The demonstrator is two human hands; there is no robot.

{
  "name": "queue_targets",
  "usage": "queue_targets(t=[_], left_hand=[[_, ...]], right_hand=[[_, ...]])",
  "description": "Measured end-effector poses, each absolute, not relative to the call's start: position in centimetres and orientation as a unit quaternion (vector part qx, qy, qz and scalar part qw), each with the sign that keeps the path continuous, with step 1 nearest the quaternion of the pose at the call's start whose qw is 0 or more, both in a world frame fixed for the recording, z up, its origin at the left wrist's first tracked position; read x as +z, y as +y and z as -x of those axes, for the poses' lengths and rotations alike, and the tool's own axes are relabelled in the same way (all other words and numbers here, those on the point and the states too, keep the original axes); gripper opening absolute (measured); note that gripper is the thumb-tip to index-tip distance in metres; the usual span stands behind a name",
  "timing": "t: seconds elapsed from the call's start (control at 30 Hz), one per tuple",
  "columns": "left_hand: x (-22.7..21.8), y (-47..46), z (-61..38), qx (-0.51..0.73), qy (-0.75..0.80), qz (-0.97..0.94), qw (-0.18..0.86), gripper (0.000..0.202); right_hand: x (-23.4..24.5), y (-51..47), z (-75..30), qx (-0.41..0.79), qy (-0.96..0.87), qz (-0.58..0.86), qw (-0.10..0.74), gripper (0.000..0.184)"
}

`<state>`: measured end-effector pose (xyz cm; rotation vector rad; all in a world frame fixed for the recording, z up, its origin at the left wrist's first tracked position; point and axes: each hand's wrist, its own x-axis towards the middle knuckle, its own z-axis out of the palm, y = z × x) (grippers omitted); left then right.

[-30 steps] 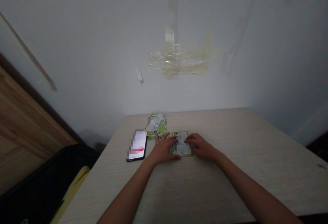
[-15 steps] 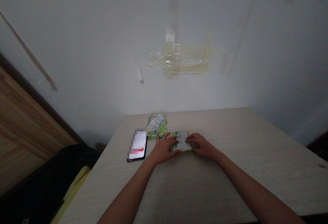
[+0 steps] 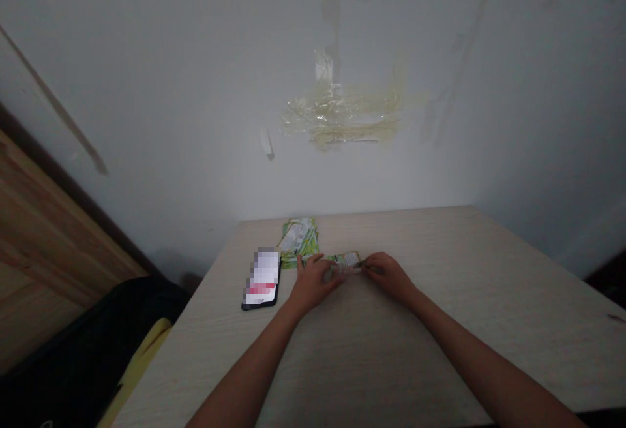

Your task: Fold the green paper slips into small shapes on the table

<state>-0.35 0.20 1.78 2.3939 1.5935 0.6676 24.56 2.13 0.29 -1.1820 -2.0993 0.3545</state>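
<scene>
My left hand (image 3: 313, 281) and my right hand (image 3: 388, 275) both grip one green and white packet (image 3: 346, 260) on the light wooden table (image 3: 391, 350). The packet now shows as a narrow folded strip between my fingertips, its near edge turned up and over. My left fingers pinch its left end and my right fingers pinch its right end. A stack of similar green packets (image 3: 299, 239) lies just behind my left hand, near the wall.
A black phone (image 3: 263, 278) with a lit screen lies flat left of my left hand. A white wall with old tape marks rises behind the table. A dark bag (image 3: 83, 350) and a wooden panel (image 3: 39, 245) stand to the left of the table.
The packet lay flat under my fingers before. Both hands have folded its near part away from me, so it now looks much narrower.
</scene>
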Motion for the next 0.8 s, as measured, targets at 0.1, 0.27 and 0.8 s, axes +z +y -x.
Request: queue_targets(t=[0.1,0.27,0.8], left_hand=[[1.3,0.6,0.0,0.256,0.574,-0.772,0.096,0.037],[1.2,1.0,-0.7,0.265,0.609,-0.743,0.083,0.055],[1.0,0.5,-1.0,0.215,0.571,-0.792,0.025,0.027]], right_hand=[[0.0,2.3,-24.1,0.110,-0.798,0.482,0.344,0.020],[-0.3,2.4,-22.9,0.071,-0.781,0.526,0.329,0.023],[0.0,1.6,-22.0,0.044,-0.828,0.471,0.302,0.038]])
